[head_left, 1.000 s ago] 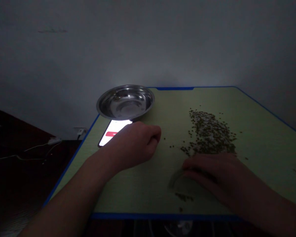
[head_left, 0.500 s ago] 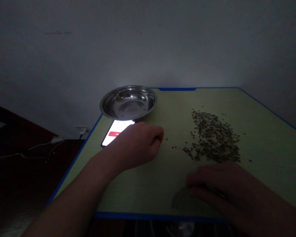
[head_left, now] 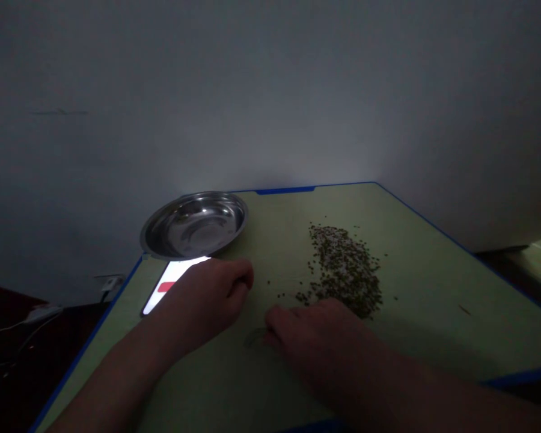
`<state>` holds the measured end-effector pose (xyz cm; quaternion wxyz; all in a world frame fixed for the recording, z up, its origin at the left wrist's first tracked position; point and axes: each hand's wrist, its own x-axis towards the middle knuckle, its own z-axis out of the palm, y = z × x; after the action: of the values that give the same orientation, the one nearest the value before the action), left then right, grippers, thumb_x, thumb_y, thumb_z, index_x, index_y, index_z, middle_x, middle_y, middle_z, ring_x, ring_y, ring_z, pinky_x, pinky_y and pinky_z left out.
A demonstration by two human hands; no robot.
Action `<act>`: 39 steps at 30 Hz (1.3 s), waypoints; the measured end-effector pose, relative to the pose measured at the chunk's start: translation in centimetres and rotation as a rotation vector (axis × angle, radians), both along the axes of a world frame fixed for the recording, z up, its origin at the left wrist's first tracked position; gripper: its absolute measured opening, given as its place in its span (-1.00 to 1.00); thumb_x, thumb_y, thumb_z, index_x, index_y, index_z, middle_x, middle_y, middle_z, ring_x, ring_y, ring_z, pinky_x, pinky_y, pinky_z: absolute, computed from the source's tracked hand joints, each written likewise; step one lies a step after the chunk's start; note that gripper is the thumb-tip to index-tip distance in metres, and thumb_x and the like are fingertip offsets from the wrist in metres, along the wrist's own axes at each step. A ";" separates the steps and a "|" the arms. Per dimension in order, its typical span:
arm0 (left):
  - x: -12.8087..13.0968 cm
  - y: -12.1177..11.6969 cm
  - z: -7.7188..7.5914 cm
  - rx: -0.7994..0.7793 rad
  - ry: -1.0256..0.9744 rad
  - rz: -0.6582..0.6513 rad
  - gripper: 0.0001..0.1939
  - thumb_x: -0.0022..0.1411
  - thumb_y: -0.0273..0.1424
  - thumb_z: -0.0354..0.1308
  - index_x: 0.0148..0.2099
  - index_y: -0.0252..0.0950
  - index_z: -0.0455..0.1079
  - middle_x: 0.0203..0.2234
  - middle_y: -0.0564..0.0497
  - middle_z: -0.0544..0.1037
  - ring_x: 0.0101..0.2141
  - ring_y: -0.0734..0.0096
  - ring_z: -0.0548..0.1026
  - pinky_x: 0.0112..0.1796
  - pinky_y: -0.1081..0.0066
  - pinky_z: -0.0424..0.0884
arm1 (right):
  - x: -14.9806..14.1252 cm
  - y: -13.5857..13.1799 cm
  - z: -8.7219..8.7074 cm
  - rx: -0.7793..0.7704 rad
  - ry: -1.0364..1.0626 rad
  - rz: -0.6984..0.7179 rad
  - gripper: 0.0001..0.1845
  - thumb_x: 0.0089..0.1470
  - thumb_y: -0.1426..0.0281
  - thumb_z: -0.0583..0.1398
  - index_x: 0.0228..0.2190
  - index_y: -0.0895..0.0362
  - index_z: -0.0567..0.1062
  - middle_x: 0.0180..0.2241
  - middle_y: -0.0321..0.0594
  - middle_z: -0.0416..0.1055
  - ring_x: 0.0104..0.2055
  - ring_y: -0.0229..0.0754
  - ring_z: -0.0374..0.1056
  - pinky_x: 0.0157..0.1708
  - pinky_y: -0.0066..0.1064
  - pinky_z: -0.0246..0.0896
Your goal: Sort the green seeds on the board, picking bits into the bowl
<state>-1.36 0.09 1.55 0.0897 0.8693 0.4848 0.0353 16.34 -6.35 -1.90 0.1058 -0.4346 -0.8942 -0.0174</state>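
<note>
1. Table: pale green top, blue edge.
2. Bowl: steel, far left on the table.
3. Pile: dark bits and pale grains together, spread right of the bowl, a few strays around it. Its spread looks much the same, so handling seems to have altered it little.
4. Right hand: it has just come from nearer the front edge to the pile's near side, closer to the left. Fingers bent nearly closed beside a faint clear thing; whether they grip it, I cannot tell.
5. Left hand: curled into a fist, nothing visible in it.
6. Phone: lit, partly behind the left forearm.
</note>
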 end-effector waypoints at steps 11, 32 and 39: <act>0.0 -0.2 0.3 -0.013 0.008 -0.002 -0.78 0.14 -0.48 -0.11 -0.42 -0.27 0.35 -0.57 0.05 0.43 -0.52 0.41 0.36 -0.49 0.42 0.08 | 7.4 5.7 1.2 0.020 0.048 -0.370 -0.80 0.22 0.42 0.07 -0.35 0.16 0.49 -0.46 -0.15 0.54 -0.44 -0.13 0.45 -0.47 -0.37 0.14; -0.5 0.3 -0.8 -0.063 0.015 0.003 -0.80 0.13 -0.41 -0.12 -0.43 -0.25 0.31 -0.58 0.05 0.39 -0.53 0.41 0.32 -0.48 0.39 0.07 | 15.1 -0.6 -0.5 -0.306 0.547 -0.697 -0.72 0.09 0.14 0.06 -0.34 0.07 0.38 -0.75 -0.35 0.36 -0.73 -0.21 0.21 -0.71 -0.42 0.04; -0.4 0.5 -0.8 -0.066 0.040 0.015 -0.80 0.13 -0.41 -0.12 -0.43 -0.25 0.31 -0.59 0.05 0.38 -0.54 0.41 0.31 -0.48 0.38 0.06 | 10.6 0.0 -1.2 -0.325 0.732 -0.627 -0.79 0.11 0.23 0.10 -0.26 0.07 0.37 -0.74 -0.43 0.31 -0.72 -0.26 0.21 -0.74 -0.48 -0.03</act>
<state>-1.73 0.55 0.73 0.1083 0.8627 0.4940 0.0029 26.91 -6.32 -3.10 0.3330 -0.6705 -0.6162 0.2445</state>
